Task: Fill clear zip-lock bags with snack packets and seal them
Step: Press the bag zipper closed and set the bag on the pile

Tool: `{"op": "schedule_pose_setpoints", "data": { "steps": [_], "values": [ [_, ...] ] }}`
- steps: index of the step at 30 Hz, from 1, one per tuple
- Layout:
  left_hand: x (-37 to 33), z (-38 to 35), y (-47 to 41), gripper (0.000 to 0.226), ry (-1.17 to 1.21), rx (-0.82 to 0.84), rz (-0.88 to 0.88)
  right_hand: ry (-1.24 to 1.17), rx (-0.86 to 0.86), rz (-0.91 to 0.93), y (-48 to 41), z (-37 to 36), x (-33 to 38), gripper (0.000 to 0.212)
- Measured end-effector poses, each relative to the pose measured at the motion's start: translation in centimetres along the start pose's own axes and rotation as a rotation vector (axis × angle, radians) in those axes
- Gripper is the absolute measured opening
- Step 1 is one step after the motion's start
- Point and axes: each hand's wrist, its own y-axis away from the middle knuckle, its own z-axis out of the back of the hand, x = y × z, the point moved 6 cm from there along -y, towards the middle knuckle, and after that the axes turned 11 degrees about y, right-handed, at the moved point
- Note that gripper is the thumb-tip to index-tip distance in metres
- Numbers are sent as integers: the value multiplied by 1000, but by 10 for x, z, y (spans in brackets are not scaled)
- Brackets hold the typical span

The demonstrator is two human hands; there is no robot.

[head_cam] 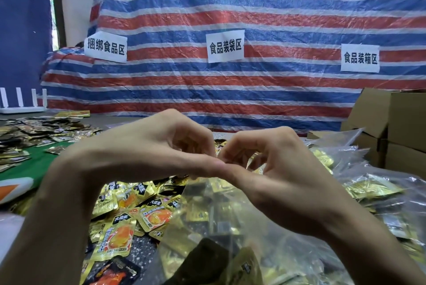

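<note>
Lower centre: a clear zip-lock bag (219,222) of gold snack packets (198,215) hangs under two hands — left hand (147,146) and right hand (276,169) meet mid-frame, fingers curled, pinching its top edge. Loose packets (129,213) lower left; striped tarp (253,8) behind.

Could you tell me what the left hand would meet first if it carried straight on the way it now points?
The right hand: the left hand points straight at it, fingertips apparently touching at the top of the clear bag.
</note>
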Motion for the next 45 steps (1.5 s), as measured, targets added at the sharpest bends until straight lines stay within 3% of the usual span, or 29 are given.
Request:
{"op": "schedule_pose_setpoints", "data": {
  "steps": [9, 24, 30, 45],
  "values": [
    [15, 1, 2, 19, 131, 70, 96, -79, 129, -10, -4, -11, -3, 11],
    [39, 11, 1, 20, 198, 78, 66, -53, 417, -99, 0, -22, -34, 16],
    [51, 27, 7, 26, 210, 1, 50, -133, 547, -149, 6, -17, -51, 9],
    [52, 33, 10, 19, 233, -35, 0, -135, 571, -245, 8, -8, -71, 9]
  ]
}}
